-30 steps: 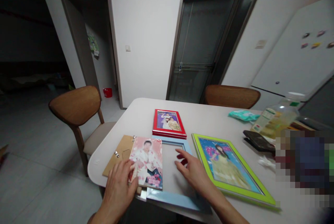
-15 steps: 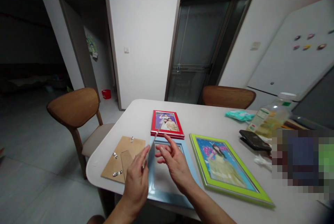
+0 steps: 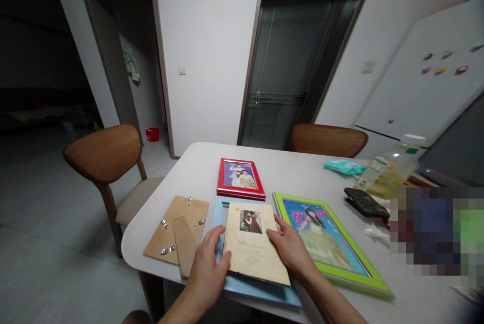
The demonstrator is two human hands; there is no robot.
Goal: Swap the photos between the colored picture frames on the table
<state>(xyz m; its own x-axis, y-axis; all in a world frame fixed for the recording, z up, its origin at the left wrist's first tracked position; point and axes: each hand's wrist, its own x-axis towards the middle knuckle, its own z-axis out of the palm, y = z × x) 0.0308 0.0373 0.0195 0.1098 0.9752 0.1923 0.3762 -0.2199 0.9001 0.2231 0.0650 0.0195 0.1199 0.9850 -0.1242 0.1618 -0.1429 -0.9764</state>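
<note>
Between my two hands is a cream printed sheet (image 3: 251, 253) with a small picture near its top. My left hand (image 3: 209, 261) grips its left edge, thumb on top. At the right edge, my right hand (image 3: 291, 246) pinches it between thumb and fingers. The sheet is held over a light blue picture frame (image 3: 260, 291) and hides most of that frame's opening. To the left lies a brown backing board (image 3: 162, 233) with metal clips and a stand leg (image 3: 184, 246). A green frame (image 3: 333, 243) with a picture lies to the right.
Red frames (image 3: 242, 193) lie stacked beyond the blue one. On the table's right are a black phone-like object (image 3: 366, 203), a large bottle (image 3: 389, 170), a teal packet (image 3: 344, 167) and crumpled white tissue (image 3: 377, 234). Wooden chairs (image 3: 104, 155) stand at the left and far side.
The sheet was edge-on in my left hand, with my right hand apart and fingers spread. Now it is turned face up over the blue frame, and my right hand grips its right edge.
</note>
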